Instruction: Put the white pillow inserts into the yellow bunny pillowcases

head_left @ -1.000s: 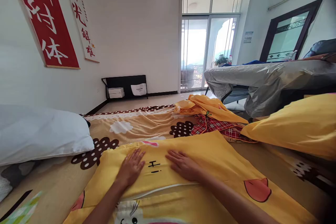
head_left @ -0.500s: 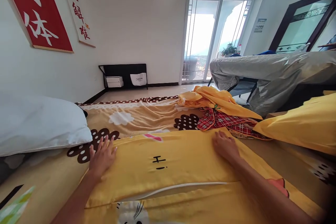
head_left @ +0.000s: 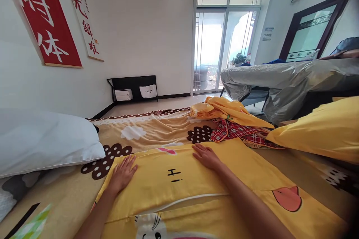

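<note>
A yellow pillowcase (head_left: 151, 183) with "Hi!" lettering lies spread on the bed in front of me, its upper part folded over toward me. A narrow gap with a white edge crosses it below the lettering. My left hand (head_left: 123, 173) rests flat on its left end, fingers stretched out. Palm down, my right hand (head_left: 206, 156) lies on the far edge, right of the lettering, fingers extended. Neither hand grips anything. Part of a printed white cartoon face (head_left: 151, 226) shows at the bottom.
A white pillow (head_left: 56, 138) lies at the left and a yellow pillow (head_left: 322, 130) at the right. Crumpled yellow cloth (head_left: 221, 108) and red plaid cloth (head_left: 235, 130) lie beyond on the patterned bedsheet (head_left: 157, 127). A plastic-covered table (head_left: 291, 78) stands back right.
My right hand has slid left along the pillowcase toward the lettering. My left hand stays on the left end, shifted slightly inward. The view has tilted up a little.
</note>
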`<state>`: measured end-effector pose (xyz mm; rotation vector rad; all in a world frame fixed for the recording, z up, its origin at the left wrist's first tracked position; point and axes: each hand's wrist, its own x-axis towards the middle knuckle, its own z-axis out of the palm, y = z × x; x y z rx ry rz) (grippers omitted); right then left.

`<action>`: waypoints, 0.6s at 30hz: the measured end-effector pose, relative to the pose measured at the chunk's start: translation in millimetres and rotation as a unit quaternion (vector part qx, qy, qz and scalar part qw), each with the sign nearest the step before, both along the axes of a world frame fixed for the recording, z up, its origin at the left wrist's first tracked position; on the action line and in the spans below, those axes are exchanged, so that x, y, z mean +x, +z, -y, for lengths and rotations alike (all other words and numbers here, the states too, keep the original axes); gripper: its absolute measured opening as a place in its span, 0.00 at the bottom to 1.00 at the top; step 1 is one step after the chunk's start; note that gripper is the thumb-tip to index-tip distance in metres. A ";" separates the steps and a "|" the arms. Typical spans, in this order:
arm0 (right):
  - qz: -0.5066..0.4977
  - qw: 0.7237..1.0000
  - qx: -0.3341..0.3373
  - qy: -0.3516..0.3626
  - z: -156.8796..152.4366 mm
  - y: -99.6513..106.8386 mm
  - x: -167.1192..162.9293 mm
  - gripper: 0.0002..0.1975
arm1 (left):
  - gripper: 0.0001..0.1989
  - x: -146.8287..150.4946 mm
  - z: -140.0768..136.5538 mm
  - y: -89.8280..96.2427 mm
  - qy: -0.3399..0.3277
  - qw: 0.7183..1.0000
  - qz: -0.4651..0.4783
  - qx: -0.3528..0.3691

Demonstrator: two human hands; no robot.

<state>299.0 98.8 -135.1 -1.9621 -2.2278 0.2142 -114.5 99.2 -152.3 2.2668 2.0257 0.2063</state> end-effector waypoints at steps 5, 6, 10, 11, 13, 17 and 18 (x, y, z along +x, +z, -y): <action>0.043 0.978 0.031 -0.203 22.8 13.2 37.7 0.28 | 0.27 25.5 15.0 18.4 0.025 0.999 -0.028 0.027; 0.051 0.975 0.042 -0.214 29.3 13.6 25.8 0.28 | 0.27 41.6 25.3 25.2 -0.016 0.999 -0.026 0.035; 0.005 0.999 0.039 0.010 68.9 4.3 -55.2 0.27 | 0.29 103.6 75.6 39.2 -0.237 0.970 0.021 0.052; -0.035 0.993 0.038 0.109 81.2 1.4 -72.8 0.26 | 0.30 113.7 86.1 37.2 -0.291 0.955 0.030 0.046; -0.086 0.970 0.032 0.224 102.2 -1.9 -91.8 0.24 | 0.32 124.1 99.6 28.5 -0.371 0.927 0.041 0.015; -0.083 0.973 -0.007 0.217 106.8 -0.7 -54.4 0.27 | 0.31 115.5 93.9 13.6 -0.384 0.920 0.046 -0.054; -0.073 0.980 -0.013 0.185 101.0 -1.3 -32.9 0.28 | 0.31 111.1 88.7 12.7 -0.376 0.924 0.043 -0.064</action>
